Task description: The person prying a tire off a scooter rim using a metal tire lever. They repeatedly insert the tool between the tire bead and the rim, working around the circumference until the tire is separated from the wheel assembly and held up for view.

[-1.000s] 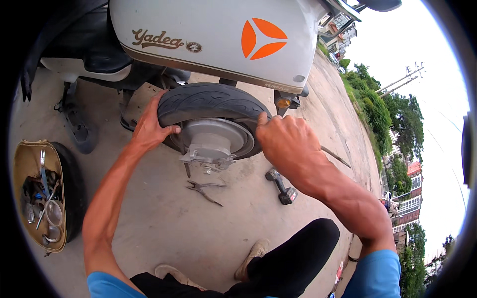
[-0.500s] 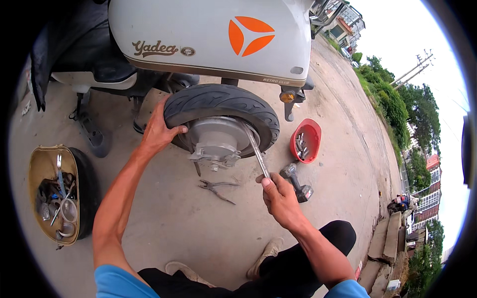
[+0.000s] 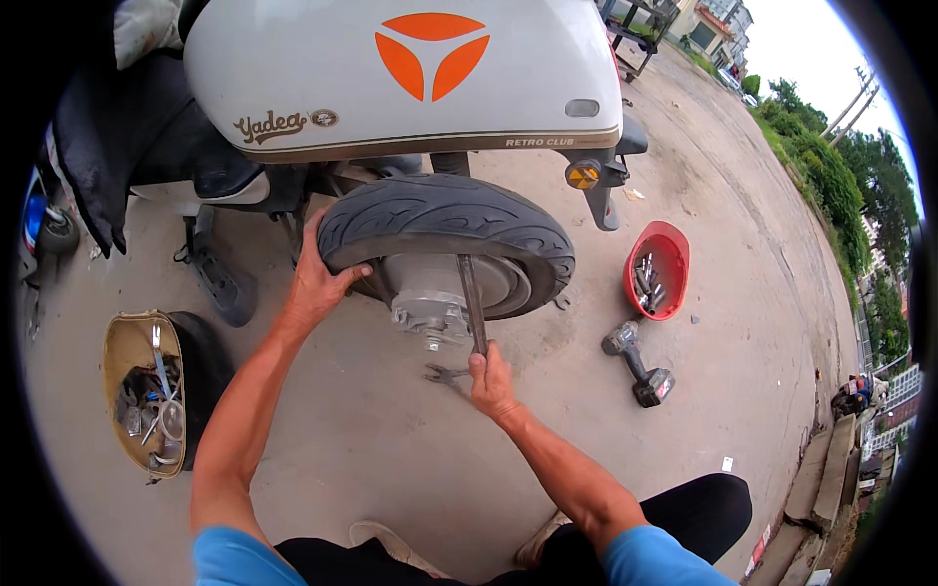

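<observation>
Head view: left fisheye of worn pair, above near side of wheel [image 3: 442, 223], angled down at it, fairly close; wide coverage, tool case [image 3: 209, 366] left of wheel through trees [image 3: 872, 161] beyond its right.

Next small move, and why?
Probably lever gently with the metal bar: the right hand's grip is around its lower end, its upper end meets the near edge of the tire, and the left hand's grip holds the tire's left side.

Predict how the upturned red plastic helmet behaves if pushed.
The upturned red plastic helmet might rock, since its shell is rounded. The small silver metal pieces inside probably add weight and, lying in a loose jumble, could slide.
</observation>
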### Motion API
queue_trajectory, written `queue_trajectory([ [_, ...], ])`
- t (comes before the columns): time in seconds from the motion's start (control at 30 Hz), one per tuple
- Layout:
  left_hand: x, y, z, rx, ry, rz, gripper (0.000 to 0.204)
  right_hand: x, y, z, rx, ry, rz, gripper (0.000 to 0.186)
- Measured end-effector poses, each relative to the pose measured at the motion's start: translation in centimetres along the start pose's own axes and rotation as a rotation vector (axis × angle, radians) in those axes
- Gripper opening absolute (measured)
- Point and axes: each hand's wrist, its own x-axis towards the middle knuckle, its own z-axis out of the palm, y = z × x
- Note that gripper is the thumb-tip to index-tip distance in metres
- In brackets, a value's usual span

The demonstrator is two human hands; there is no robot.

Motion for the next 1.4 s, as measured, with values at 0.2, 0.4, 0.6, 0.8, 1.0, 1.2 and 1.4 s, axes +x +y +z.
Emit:
queue_trajectory([
  [0.2, 0.0, -0.4, 0.1, 0.065, 0.057, -0.02, 0.116, 4.8, 0.1, -6.8, -0.248, -0.078, -0.125, 0.017],
  [0.4, 0.0, -1.0, 1.3, 0.051, 0.153, 0.031, 0.116, 5.9, -2.8, -14.6, -0.566, -0.172, -0.24, 0.019],
  [0.6, 0.1, -0.6, 1.8, 0.009, 0.194, -0.002, 0.113, 4.9, -10.3, -24.1, -0.661, -0.419, -0.062, 0.024],
  [0.8, 0.0, -0.4, 1.6, 0.03, 0.198, -0.024, 0.11, 5.3, -17.7, -25.9, -0.648, -0.431, 0.234, 0.04],
  [1.0, 0.0, 0.6, 1.7, 0.009, 0.184, -0.083, 0.108, 7.1, -20.9, -25.5, -0.473, -0.466, 0.491, 0.048],
  [1.2, -0.3, 0.7, 1.7, -0.066, 0.2, -0.104, 0.103, 9.0, -27.8, -22.8, -0.357, -0.491, 0.915, 0.046],
  [1.4, -0.8, 0.8, 2.1, 0.026, 0.215, -0.15, 0.101, -1.8, -18.6, -11.1, 0.455, -0.08, 0.708, 0.036],
])
